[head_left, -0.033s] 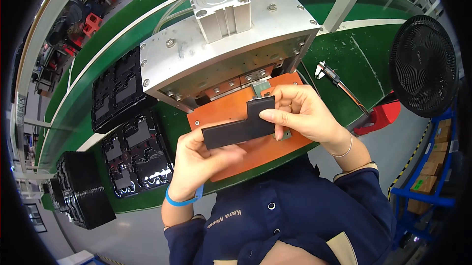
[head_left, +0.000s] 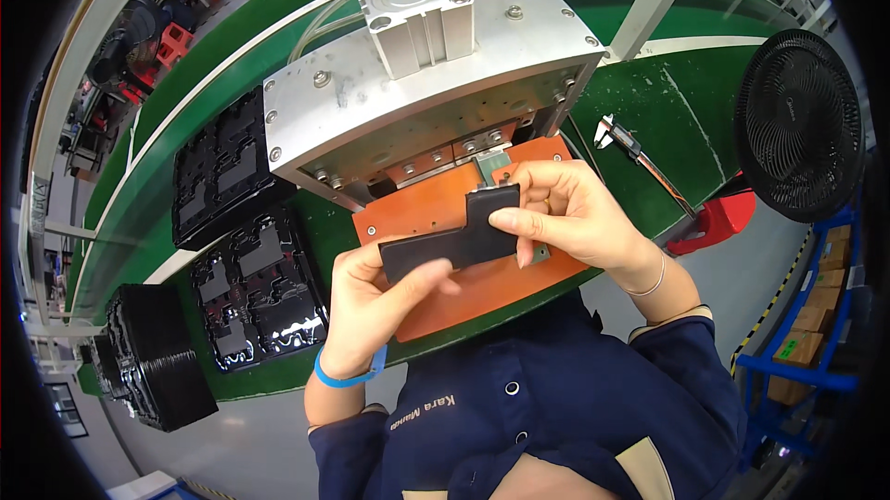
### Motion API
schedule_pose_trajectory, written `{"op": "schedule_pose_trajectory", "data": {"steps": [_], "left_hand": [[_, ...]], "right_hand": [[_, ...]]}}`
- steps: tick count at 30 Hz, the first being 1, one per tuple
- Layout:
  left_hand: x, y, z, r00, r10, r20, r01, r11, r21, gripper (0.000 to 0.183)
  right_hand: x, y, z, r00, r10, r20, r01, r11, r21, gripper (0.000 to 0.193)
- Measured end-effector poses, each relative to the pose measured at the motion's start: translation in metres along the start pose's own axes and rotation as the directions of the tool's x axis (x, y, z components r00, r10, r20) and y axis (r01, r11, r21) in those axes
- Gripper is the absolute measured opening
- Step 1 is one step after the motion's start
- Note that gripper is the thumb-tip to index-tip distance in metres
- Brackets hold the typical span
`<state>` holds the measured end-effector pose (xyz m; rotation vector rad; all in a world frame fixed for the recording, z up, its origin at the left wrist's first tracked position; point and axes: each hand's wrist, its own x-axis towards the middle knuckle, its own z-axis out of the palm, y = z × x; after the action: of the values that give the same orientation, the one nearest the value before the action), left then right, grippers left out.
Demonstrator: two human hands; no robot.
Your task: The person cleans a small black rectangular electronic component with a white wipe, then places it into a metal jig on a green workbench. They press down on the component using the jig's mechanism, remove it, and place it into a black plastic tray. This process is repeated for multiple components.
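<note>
A flat black L-shaped piece (head_left: 443, 245) is held up between both hands, over the orange base plate (head_left: 408, 215) of a metal press. My right hand (head_left: 565, 213) pinches its upright end, thumb on the front face and fingers behind. My left hand (head_left: 382, 289) grips the long end, with the thumb lying across the front face and the other fingers partly hidden behind. At the top of the upright end, small metallic bits show. Just behind it, a greenish block (head_left: 493, 164) sits at the press opening.
The silver press (head_left: 426, 97) with a square cylinder (head_left: 417, 18) stands directly ahead. Black moulded trays (head_left: 260, 287) lie at left, beside a tray stack (head_left: 158, 356). A digital caliper (head_left: 640, 162) rests at right, near a black fan (head_left: 797, 125) and red stool (head_left: 714, 222).
My left thumb has moved up onto the front face of the black piece. The right hand and the piece have hardly shifted.
</note>
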<state>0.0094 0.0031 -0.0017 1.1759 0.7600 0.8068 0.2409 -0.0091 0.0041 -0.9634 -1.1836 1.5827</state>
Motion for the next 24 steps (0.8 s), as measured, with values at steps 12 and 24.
{"op": "schedule_pose_trajectory", "data": {"steps": [12,24], "left_hand": [[-0.01,0.008,0.002,0.999,-0.05,0.02,0.05,0.999,0.009,0.007],[-0.01,0.004,-0.003,0.998,-0.052,0.024,0.052,0.999,0.003,0.007]], "right_hand": [[0.012,-0.033,-0.009,0.974,0.15,0.171,-0.104,0.962,-0.253,0.009],[0.009,-0.029,-0.014,0.974,0.168,0.153,-0.148,0.98,-0.133,0.015]]}}
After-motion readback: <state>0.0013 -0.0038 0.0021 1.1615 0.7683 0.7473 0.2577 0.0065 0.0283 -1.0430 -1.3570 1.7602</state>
